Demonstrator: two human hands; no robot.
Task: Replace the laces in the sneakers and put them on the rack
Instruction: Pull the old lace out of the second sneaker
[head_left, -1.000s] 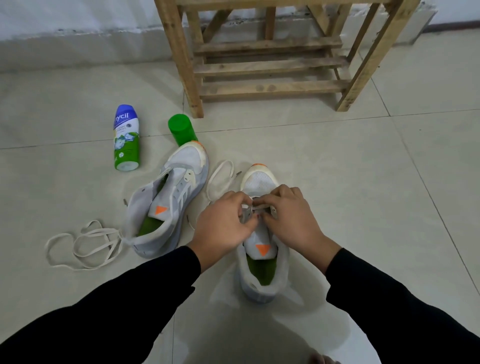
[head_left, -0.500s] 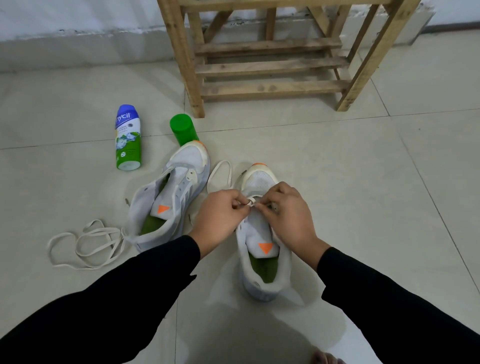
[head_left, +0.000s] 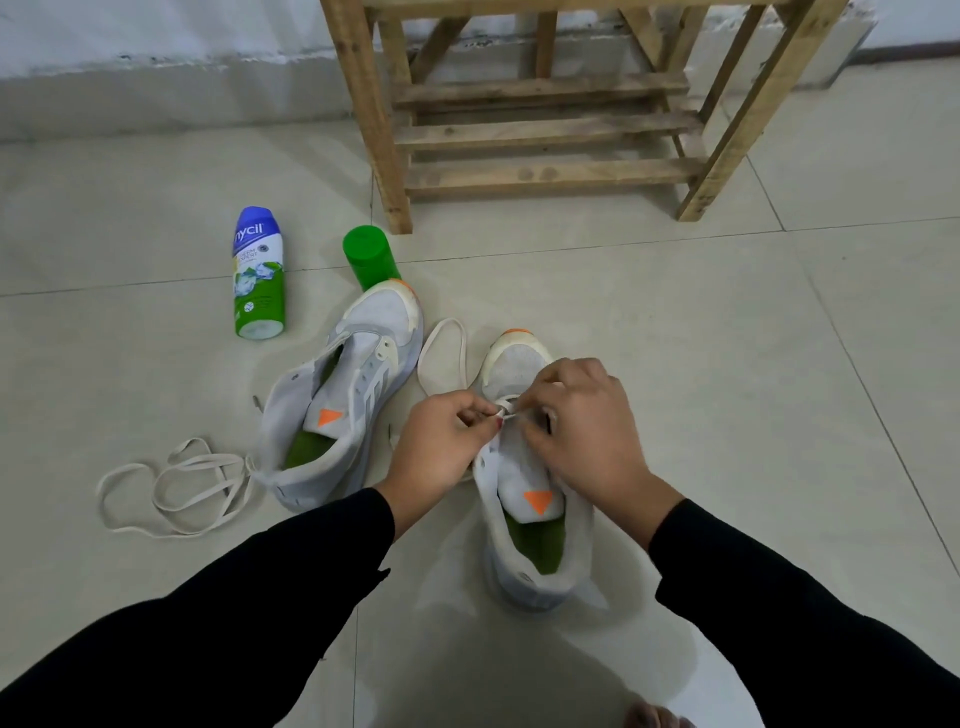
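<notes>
Two white sneakers with green insoles and orange tongue marks stand on the tiled floor. The right sneaker (head_left: 535, 525) points away from me, and both hands work at its front eyelets. My left hand (head_left: 441, 441) pinches a cream lace (head_left: 441, 358) whose loop lies on the floor left of the toe. My right hand (head_left: 582, 426) pinches the same lace over the toe end of the tongue. The left sneaker (head_left: 343, 405) lies unlaced, tilted to the left. Another loose cream lace (head_left: 171, 488) is coiled on the floor behind its heel. The wooden rack (head_left: 540, 130) stands ahead.
A blue, white and green powder bottle (head_left: 258, 273) lies on the floor at the left. A green cap (head_left: 369, 257) stands just beyond the left sneaker's toe. A wall runs behind the rack. Part of a bare foot (head_left: 654, 717) shows at the bottom edge.
Both hands have shifted forward along the right sneaker, from the middle of the tongue to its front eyelets. The lace loop beside the toe has shrunk and straightened slightly.
</notes>
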